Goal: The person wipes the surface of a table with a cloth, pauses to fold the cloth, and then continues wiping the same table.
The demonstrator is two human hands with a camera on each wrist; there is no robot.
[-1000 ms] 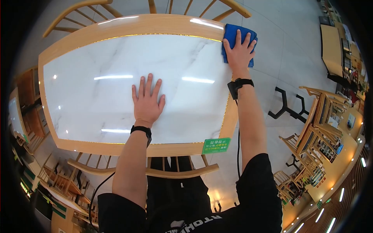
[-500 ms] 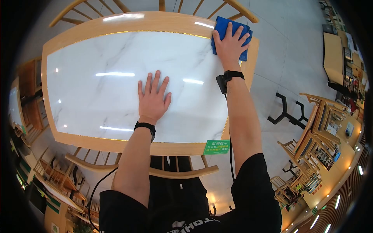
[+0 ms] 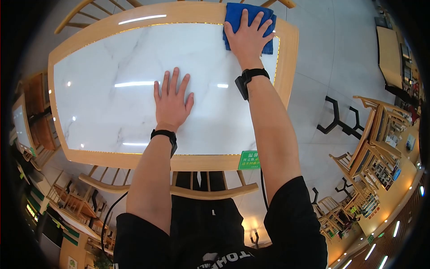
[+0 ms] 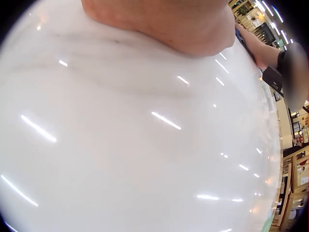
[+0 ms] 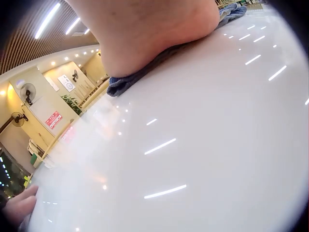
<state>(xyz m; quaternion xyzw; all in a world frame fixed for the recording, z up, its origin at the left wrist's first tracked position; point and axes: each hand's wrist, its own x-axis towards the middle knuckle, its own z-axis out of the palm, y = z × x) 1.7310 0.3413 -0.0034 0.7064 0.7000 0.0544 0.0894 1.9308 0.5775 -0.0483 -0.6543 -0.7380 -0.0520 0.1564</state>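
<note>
My right hand point(image 3: 247, 39) lies flat with spread, straight fingers on a folded blue cloth point(image 3: 230, 18) at the far right of the table point(image 3: 188, 134). The cloth covers part of the wooden border and part of the white marble-patterned top. In the right wrist view the heel of that hand presses the cloth point(image 5: 128, 83) against the shiny surface. My left hand point(image 3: 172, 105) rests palm down near the middle of the top, fingers straight and nothing under it but the table. The left wrist view shows only the heel of the left hand point(image 4: 169, 24) on the white surface.
A green sign point(image 3: 249, 160) sits at the near right table corner. A wooden chair point(image 3: 215, 193) stands between me and the near edge, and another chair point(image 3: 94, 11) is behind the far edge. A black cable point(image 3: 107, 224) hangs by my left arm.
The right hand and blue cloth have slid left along the far edge, away from the right corner. My left hand stays on the middle of the table.
</note>
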